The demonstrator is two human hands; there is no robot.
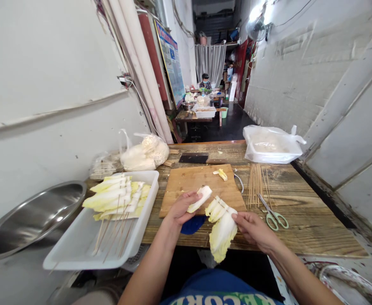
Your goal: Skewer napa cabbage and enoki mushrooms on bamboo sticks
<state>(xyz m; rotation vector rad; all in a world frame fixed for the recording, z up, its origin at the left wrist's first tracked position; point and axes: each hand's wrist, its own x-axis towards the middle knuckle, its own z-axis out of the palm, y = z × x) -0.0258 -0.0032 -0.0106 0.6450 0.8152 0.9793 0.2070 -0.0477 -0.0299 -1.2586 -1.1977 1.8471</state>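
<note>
- Pale yellow-and-white, frilly cabbage leaves (223,224) hang in an overlapping row at the near right corner of the light-brown, rectangular wooden cutting board (195,180); the longest droops past its near edge.
- Their upper, white end is pinched in the person's right hand (252,226), thumb and fingers closed on the leaf. That forearm slants forward and inward, bringing the hand just beyond the board's near right corner.
- Over the board's near edge, the left hand (183,207) is clamped on a short, white, yellow-edged cabbage piece (200,200), thumb uppermost, fingers curled beneath. Its forearm slants up and inward, so the fingertips face the other hand; the hands are close but apart.
- Between the piece and the row I can just make out a thin stick; whether it pierces the piece, I cannot tell.
- Right of the board lie a bundle of slender tan wooden skewers (255,184) and, nearer, open scissors with pale green looped handles (275,219).
- Left of it, a white rectangular plastic tray (77,252) holds layered, yellow-white skewered leaves (114,197).
- Beyond its far edge rests a dark-bladed, wooden-handled knife (194,159).
</note>
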